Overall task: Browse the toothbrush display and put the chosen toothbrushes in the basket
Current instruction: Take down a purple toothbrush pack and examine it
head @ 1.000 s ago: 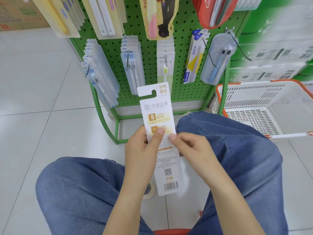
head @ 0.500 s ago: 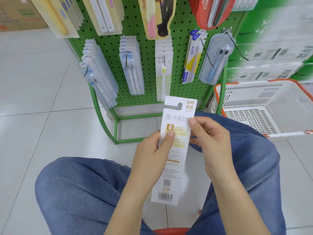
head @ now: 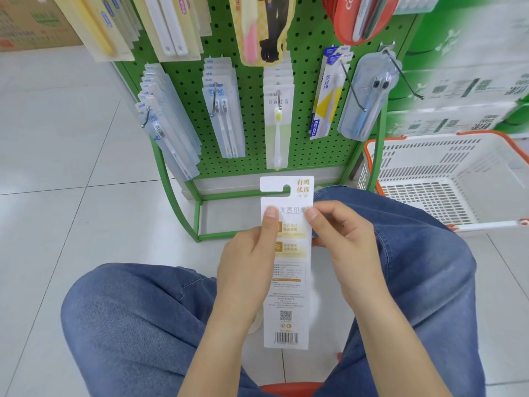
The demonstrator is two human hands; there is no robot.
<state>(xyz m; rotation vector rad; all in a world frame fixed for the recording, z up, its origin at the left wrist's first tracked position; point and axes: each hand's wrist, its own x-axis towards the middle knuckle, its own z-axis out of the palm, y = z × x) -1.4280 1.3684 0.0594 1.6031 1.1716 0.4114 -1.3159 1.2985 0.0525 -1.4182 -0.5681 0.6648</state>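
A long white toothbrush pack [head: 287, 293] stands upright between my knees, its printed back with a barcode facing me. My left hand [head: 246, 262] grips its left edge, thumb pressed on the card. My right hand [head: 343, 245] pinches the right edge near the top. The green pegboard display [head: 252, 90] in front carries several hanging toothbrush packs. The white basket with an orange rim [head: 446, 179] sits on the floor to the right; I see nothing inside it.
My blue-jeaned knees [head: 415, 253] flank the pack. White tiled floor [head: 57, 173] spreads to the left. Bare metal hooks [head: 406, 78] stick out at the display's right side. Green and white cartons stand behind the basket. A cardboard box is at top left.
The pack has been straightened upright and shifted to the middle. My right hand slid up its right edge, and my left thumb moved higher on the card.
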